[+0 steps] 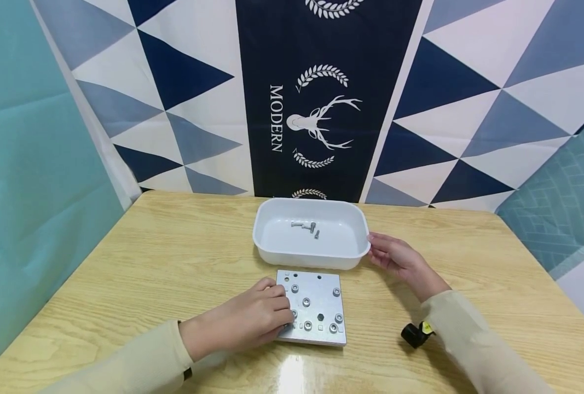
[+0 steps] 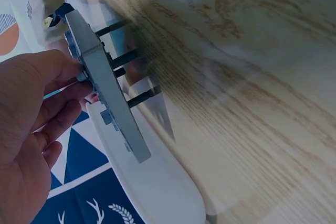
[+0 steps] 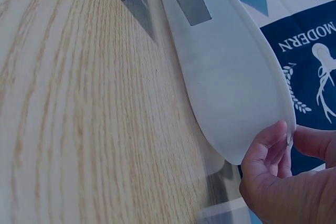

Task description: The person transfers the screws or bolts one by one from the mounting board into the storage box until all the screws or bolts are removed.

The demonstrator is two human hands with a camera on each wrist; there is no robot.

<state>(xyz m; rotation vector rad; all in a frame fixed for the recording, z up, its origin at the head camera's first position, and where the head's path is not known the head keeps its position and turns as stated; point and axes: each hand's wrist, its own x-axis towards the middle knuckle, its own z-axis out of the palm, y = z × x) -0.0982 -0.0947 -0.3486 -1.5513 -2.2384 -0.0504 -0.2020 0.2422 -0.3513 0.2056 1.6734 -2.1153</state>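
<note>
A silvery metal plate (image 1: 321, 301) lies on the table, with several socket-head bolts (image 1: 306, 302) in its top face and several open holes. My left hand (image 1: 257, 314) is at the plate's left edge. In the left wrist view, its curled fingers pinch a bolt head (image 2: 82, 76) against the plate's face; threaded shanks (image 2: 126, 59) stick out of the underside. Behind the plate stands a white plastic tray (image 1: 311, 261). My right hand (image 1: 395, 256) pinches the tray's right-end rim between thumb and fingers, as the right wrist view shows (image 3: 289, 169).
Several loose small bolts (image 1: 313, 227) lie inside the tray. A black cylindrical object with a yellow label (image 1: 412, 335) sits on the wooden table (image 1: 183, 246) beside the right forearm. A patterned cloth (image 1: 321, 49) hangs behind the table's back edge.
</note>
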